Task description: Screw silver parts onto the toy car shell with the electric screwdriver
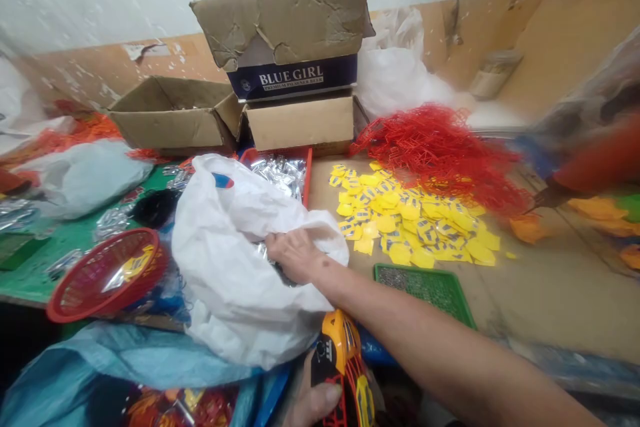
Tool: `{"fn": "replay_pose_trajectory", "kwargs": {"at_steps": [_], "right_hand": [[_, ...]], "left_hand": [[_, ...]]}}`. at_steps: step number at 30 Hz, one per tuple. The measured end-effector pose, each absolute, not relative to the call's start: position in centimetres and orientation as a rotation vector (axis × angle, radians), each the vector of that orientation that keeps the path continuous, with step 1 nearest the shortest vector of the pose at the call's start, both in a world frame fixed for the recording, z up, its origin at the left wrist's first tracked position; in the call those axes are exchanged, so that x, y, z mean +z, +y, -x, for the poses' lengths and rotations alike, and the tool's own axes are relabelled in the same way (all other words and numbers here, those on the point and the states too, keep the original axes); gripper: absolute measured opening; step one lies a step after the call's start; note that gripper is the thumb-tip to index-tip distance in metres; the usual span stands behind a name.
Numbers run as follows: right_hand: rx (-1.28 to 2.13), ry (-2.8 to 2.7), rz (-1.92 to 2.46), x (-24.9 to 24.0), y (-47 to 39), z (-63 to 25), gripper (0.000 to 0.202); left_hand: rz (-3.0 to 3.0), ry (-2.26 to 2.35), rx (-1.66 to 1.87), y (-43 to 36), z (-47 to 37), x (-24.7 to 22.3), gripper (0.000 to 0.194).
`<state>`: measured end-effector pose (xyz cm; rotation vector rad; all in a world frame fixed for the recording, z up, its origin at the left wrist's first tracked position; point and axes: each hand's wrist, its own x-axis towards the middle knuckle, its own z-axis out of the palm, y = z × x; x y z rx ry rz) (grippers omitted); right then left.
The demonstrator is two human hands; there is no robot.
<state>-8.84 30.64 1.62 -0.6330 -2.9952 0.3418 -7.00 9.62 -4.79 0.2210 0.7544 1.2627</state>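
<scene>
My left hand [315, 403], low in the centre, is closed around a toy car [343, 350] with yellow, black and red parts. My right hand [295, 255] reaches into the mouth of a white plastic bag [225, 267]. Its fingers are curled down among shiny silver pieces, and what they pinch is hidden. To the right of the bag lies a heap of yellow pieces with dark markings [410, 220]. Below that heap, beside my right forearm, is a green tray [425, 290] of small metallic parts.
Behind are open cardboard boxes [300, 121], a red tray of silver pieces [306, 177] and a pile of red lattice parts [430, 143]. A red basket [107, 273] stands left, above a blue sack [125, 353]. Another person's blurred arm [595, 160] reaches in at right.
</scene>
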Motion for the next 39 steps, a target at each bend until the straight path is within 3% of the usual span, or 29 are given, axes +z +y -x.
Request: {"fn": "replay_pose_trajectory", "kwargs": {"at_steps": [8,15,19,25,29,32,34,37,39], "right_hand": [[0.890,-2.295,0.729,2.1,31.7,3.9,0.008],[1.392,-1.771,0.631,3.2,30.6,-1.1,0.027],[1.461,-1.567,0.661,3.8,28.9,-5.0,0.037],[1.598,-1.275,0.656,3.3,26.6,-9.2,0.035],[1.473,-1.337,0.709,2.9,24.8,-11.1,0.026],[1.019,-1.597,0.700,2.7,23.2,-12.4,0.004],[0.621,-1.787,0.588,2.5,22.2,-13.1,0.014],[0.235,-2.025,0.380,2.1,21.0,-13.8,0.032],[0.133,-2.137,0.276,2.1,20.5,-14.0,0.032]], "left_hand": [[-0.200,0.794,1.256,9.5,6.9,-4.1,0.053],[-0.330,0.817,1.184,9.5,6.5,-2.9,0.057],[-0.341,0.779,1.250,9.2,6.1,-2.8,0.071],[-0.339,0.870,1.320,9.8,5.6,-2.3,0.080],[-0.330,0.796,1.336,10.8,5.5,-1.2,0.064],[-0.285,0.807,1.341,11.8,4.9,-0.5,0.034],[-0.263,0.885,1.402,12.5,4.2,-0.1,0.024],[-0.259,0.940,1.502,13.4,2.9,0.2,0.033],[-0.266,0.922,1.530,13.8,2.4,0.1,0.045]]}}
